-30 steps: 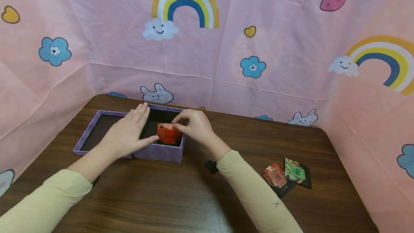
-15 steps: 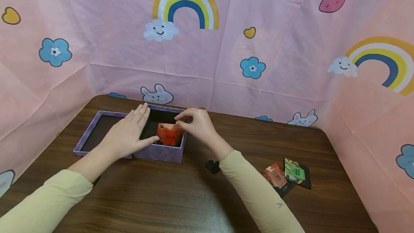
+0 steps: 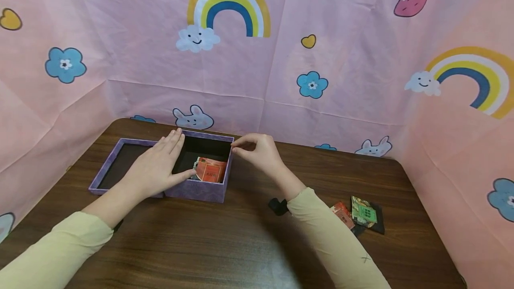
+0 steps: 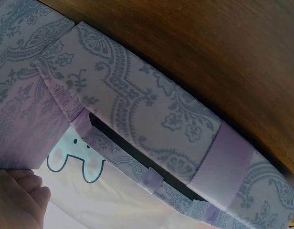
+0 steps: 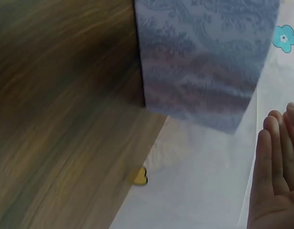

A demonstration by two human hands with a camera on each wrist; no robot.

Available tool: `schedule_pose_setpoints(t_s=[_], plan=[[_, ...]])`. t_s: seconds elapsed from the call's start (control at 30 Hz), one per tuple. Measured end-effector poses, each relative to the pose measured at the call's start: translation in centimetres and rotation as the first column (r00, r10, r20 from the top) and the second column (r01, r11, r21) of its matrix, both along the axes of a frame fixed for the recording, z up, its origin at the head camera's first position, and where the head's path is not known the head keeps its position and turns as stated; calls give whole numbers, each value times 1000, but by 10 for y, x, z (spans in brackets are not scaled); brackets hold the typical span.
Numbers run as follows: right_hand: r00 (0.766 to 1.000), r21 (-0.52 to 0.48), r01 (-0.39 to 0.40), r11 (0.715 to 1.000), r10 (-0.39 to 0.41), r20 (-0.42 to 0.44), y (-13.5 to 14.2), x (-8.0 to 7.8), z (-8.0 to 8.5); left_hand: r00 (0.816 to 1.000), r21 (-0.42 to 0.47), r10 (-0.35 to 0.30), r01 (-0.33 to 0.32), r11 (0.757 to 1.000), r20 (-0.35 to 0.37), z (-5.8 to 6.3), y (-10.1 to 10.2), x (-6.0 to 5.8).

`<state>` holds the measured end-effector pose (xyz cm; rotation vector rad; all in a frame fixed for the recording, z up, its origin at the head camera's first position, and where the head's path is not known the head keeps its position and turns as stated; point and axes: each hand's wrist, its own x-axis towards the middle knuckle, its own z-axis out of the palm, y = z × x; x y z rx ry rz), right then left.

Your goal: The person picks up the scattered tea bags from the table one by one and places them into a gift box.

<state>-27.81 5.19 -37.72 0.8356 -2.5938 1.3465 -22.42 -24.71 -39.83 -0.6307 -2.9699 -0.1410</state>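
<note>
Packet (image 3: pixel 210 171) was seen in box's (image 3: pixel 195 191) front right | left hand (image 3: pixel 158 166) was laid nearer, across box's left, fingers together | right hand (image 3: pixel 261 153) was poised at box's right rim, nothing visibly pinched

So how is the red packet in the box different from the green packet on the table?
The red packet is mostly orange-red, while the green packet has a bright green panel. The red packet sits inside the purple box, but the green packet lies out on the brown table. Both have a square panel with dark marks, too small to read.
</note>
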Motion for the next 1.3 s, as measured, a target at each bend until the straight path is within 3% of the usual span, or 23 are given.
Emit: schedule_pose_setpoints(t_s=[0.77,1.3], plan=[[999,31,20,999,-21,46,115,21,-2,1000,8,-13,13,1000,-17,-4,-1,-3],[995,146,79,986,-86,42,191,43,-12,1000,25,-6,7,1000,-17,-2,1,-1]])
